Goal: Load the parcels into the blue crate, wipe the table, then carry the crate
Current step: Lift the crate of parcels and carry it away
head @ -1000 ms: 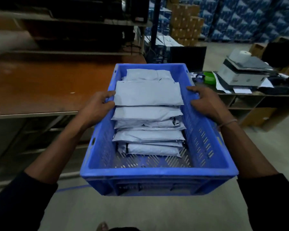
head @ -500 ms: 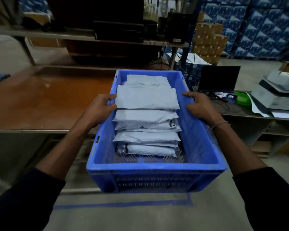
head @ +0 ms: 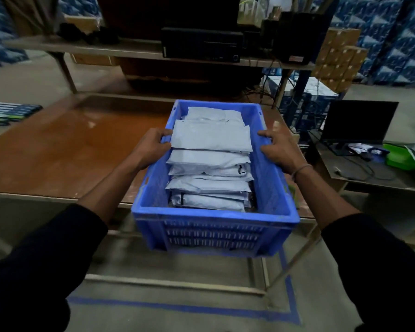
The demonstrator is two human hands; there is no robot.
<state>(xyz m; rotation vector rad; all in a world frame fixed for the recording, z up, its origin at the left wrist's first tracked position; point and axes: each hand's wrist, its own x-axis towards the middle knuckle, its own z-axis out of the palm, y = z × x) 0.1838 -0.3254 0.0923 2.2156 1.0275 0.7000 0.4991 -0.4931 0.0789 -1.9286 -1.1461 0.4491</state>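
The blue crate [head: 213,232] hangs in the air in front of me, its far half over the brown table [head: 65,152]. Several grey-white parcels [head: 211,142] lie stacked inside it. My left hand [head: 149,149] grips the crate's left rim, fingers curled over the edge beside the top parcel. My right hand [head: 277,149] grips the right rim the same way. Both forearms reach forward from dark sleeves.
A shelf [head: 130,50] with dark electronics stands behind the table. A monitor [head: 358,123] and green object [head: 397,156] sit on a lower desk to the right. Blue tape [head: 177,307] marks the concrete floor below. Cardboard boxes [head: 338,58] are stacked at the back right.
The view has swung left and the crate now hangs over the table's right end. Both hands keep the same hold on the rims.
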